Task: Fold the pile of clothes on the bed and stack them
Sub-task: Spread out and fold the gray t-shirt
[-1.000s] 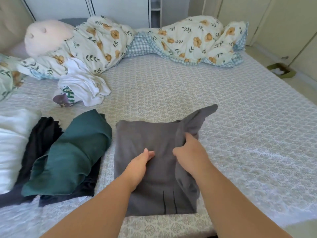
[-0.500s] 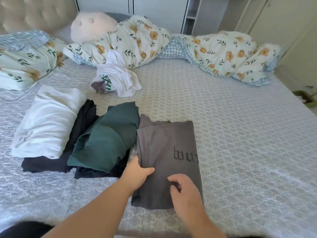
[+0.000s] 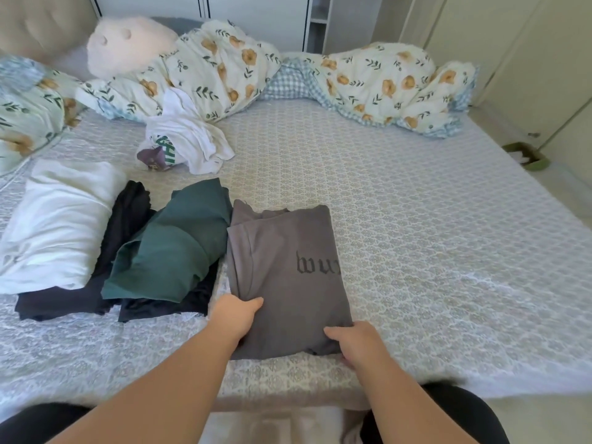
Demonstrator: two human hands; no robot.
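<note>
Now folded, grey shirt [image 3: 288, 277] on bed [image 3: 432, 251] | left hand [image 3: 235, 317] and right hand [image 3: 354, 342] pinch its near corners | soft, light, floppy: best lifted from beneath.

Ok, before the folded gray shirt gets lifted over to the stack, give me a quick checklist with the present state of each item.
1. Gray shirt folded into a compact rectangle: ok.
2. Left hand has a grip on the shirt's near left edge, thumb on top: ok.
3. Right hand has a grip on the near right corner: ok.
4. Fingers fully under all layers: cannot tell, hidden by the cloth.
5. Landing spot: the green garment on the dark pile lies rumpled and uneven: not ok.
6. Pile finished: the white clothes near the floral duvet are unfolded: not ok.
</note>
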